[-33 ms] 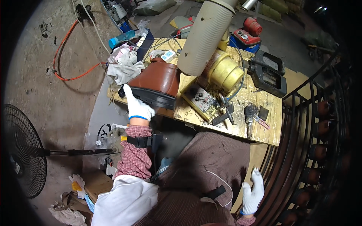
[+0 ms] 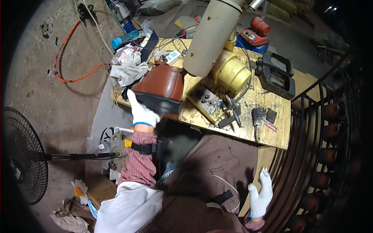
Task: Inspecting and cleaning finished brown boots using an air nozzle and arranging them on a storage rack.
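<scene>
My left hand [image 2: 143, 113], in a white knit glove with a blue cuff, grips a brown leather boot [image 2: 165, 82] at the near left edge of the bench. Its thumb lies along the black sole, which is turned toward me; the other fingers are hidden under the boot. Close behind the boot's upper hangs the end of a thick beige ribbed tube [image 2: 210, 40]. My right hand [image 2: 259, 199], gloved alike, is held low at the right beside my lap. Its thumb stands apart from the raised fingers, and nothing shows in it.
On the wooden bench [image 2: 268, 134] are a yellow blower-like unit [image 2: 233, 73] with a control panel, a hammer [image 2: 234, 114], a brush [image 2: 257, 118], a pink cutter [image 2: 269, 125] and a black two-slot holder [image 2: 276, 77]. Crumpled rags [image 2: 128, 70] lie left. A rack [image 2: 322, 155] holds several shoes; a fan [image 2: 25, 155] stands left.
My right hand has risen slightly. The boot in my left hand has tipped a little, its sole now blurred by motion.
</scene>
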A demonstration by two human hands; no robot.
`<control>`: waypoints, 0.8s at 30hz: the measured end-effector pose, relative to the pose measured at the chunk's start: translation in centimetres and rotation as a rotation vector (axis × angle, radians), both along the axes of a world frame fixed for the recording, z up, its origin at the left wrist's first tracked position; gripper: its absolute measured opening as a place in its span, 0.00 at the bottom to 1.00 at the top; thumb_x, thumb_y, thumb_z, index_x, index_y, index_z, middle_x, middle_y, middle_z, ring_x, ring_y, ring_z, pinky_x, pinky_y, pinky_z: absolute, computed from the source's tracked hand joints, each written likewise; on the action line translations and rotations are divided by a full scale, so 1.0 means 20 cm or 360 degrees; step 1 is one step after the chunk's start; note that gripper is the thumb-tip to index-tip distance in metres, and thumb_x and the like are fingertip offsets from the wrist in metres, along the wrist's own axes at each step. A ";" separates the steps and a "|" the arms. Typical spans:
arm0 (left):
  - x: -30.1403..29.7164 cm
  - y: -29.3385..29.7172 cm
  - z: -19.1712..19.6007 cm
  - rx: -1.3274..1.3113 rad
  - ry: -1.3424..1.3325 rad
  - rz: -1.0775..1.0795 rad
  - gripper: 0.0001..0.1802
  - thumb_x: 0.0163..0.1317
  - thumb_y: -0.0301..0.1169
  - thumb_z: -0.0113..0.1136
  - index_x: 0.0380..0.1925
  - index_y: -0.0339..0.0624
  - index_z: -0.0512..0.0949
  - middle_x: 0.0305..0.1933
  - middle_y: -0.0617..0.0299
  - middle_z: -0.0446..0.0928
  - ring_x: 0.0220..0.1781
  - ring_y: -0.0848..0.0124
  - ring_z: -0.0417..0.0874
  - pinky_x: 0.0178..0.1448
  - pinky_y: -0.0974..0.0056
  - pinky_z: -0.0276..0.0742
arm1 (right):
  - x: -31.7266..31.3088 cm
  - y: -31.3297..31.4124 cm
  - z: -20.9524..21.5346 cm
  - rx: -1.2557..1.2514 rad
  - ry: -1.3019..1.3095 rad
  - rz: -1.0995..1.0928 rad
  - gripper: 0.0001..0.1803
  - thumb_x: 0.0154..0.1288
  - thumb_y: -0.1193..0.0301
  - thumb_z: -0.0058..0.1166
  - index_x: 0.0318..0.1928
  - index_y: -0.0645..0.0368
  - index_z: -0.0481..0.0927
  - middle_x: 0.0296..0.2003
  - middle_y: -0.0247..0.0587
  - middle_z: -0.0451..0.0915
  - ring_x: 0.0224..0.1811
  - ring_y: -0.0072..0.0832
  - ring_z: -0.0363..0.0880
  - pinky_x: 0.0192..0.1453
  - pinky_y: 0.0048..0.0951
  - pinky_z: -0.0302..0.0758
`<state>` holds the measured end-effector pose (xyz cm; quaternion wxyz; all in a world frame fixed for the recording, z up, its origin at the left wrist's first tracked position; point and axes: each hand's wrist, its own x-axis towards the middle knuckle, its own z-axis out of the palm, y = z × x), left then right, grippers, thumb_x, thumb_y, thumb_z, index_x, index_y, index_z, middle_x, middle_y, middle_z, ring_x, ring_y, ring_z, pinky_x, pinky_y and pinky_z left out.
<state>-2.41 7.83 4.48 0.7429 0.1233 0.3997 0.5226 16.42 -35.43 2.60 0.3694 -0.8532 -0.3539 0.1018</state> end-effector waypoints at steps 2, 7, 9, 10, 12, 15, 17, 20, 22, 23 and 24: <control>0.01 -0.14 -0.08 0.0199 -0.0025 -0.0114 0.49 0.66 0.74 0.48 0.77 0.54 0.63 0.80 0.57 0.64 0.77 0.50 0.67 0.79 0.35 0.63 | 0.03 0.15 0.09 0.0001 -0.0256 0.0283 0.37 0.61 0.57 0.70 0.64 0.70 0.77 0.65 0.64 0.77 0.69 0.58 0.75 0.71 0.46 0.73; -0.10 -0.66 -0.15 0.0214 -0.0449 -0.0628 0.44 0.70 0.61 0.53 0.78 0.48 0.60 0.81 0.53 0.60 0.79 0.52 0.65 0.83 0.44 0.55 | -0.01 0.43 0.41 0.0394 0.0207 0.1090 0.40 0.57 0.61 0.68 0.69 0.64 0.73 0.65 0.67 0.74 0.61 0.58 0.81 0.59 0.49 0.80; -0.15 -0.73 -0.18 0.0155 -0.0747 -0.0904 0.43 0.72 0.52 0.58 0.79 0.43 0.58 0.82 0.50 0.58 0.80 0.52 0.63 0.85 0.47 0.50 | -0.08 0.45 0.67 0.0038 0.0193 0.1264 0.39 0.51 0.64 0.68 0.66 0.60 0.75 0.62 0.63 0.77 0.48 0.53 0.85 0.50 0.47 0.81; -0.16 -0.72 -0.26 0.0090 -0.0832 -0.1107 0.43 0.72 0.52 0.58 0.79 0.43 0.58 0.82 0.50 0.58 0.80 0.52 0.63 0.85 0.47 0.50 | -0.12 0.40 0.64 0.0195 0.0003 0.1163 0.36 0.54 0.60 0.69 0.63 0.61 0.77 0.57 0.60 0.80 0.43 0.53 0.84 0.46 0.48 0.81; -0.09 -0.71 -0.43 0.2364 0.1226 -0.1104 0.46 0.81 0.51 0.47 0.84 0.45 0.35 0.83 0.50 0.57 0.82 0.56 0.62 0.85 0.48 0.54 | -0.16 0.27 0.60 0.0441 -0.0216 0.1033 0.29 0.56 0.56 0.69 0.54 0.59 0.83 0.46 0.48 0.86 0.36 0.49 0.83 0.39 0.45 0.78; 0.42 -0.96 0.01 -0.0102 -0.0824 -0.1831 0.42 0.81 0.56 0.44 0.82 0.42 0.49 0.83 0.54 0.58 0.78 0.58 0.66 0.82 0.52 0.60 | -0.23 -0.06 0.96 -0.0023 -0.0509 0.0748 0.25 0.57 0.53 0.67 0.45 0.60 0.85 0.37 0.43 0.84 0.34 0.46 0.82 0.37 0.42 0.75; 0.41 -0.99 0.04 0.0950 -0.0154 -0.2222 0.43 0.80 0.61 0.41 0.81 0.41 0.54 0.81 0.57 0.62 0.74 0.59 0.71 0.78 0.54 0.65 | -0.46 -0.28 1.30 -0.0143 -0.0845 0.0259 0.18 0.47 0.55 0.72 0.32 0.55 0.88 0.26 0.42 0.81 0.29 0.45 0.82 0.34 0.43 0.74; 0.49 -1.26 0.27 0.0812 -0.0608 -0.2333 0.44 0.80 0.62 0.37 0.81 0.40 0.56 0.71 0.42 0.71 0.59 0.59 0.82 0.63 0.56 0.80 | -0.73 -0.62 1.44 -0.0385 -0.1063 -0.0372 0.18 0.48 0.55 0.73 0.29 0.55 0.86 0.24 0.42 0.79 0.28 0.45 0.80 0.35 0.42 0.74; 0.46 -1.24 0.24 0.0696 -0.0569 -0.2330 0.44 0.79 0.63 0.41 0.80 0.41 0.57 0.70 0.43 0.72 0.58 0.59 0.83 0.60 0.57 0.82 | -0.80 -0.81 1.46 -0.0484 -0.1241 -0.0843 0.19 0.50 0.54 0.73 0.27 0.56 0.84 0.23 0.42 0.76 0.27 0.44 0.78 0.36 0.41 0.73; 0.46 -1.25 0.23 0.0641 -0.0484 -0.2299 0.43 0.79 0.62 0.42 0.80 0.42 0.58 0.67 0.44 0.74 0.55 0.59 0.84 0.57 0.58 0.84 | -0.85 -0.87 1.48 -0.0566 -0.1326 -0.1103 0.20 0.51 0.53 0.73 0.26 0.57 0.83 0.23 0.42 0.75 0.27 0.44 0.77 0.36 0.41 0.73; 0.45 -1.24 0.21 0.0660 -0.0485 -0.2292 0.43 0.79 0.62 0.42 0.80 0.42 0.58 0.67 0.44 0.74 0.55 0.59 0.84 0.57 0.58 0.84 | -0.77 -0.98 1.47 -0.0614 -0.1353 -0.1158 0.21 0.52 0.53 0.73 0.26 0.58 0.82 0.23 0.44 0.76 0.27 0.44 0.77 0.37 0.40 0.73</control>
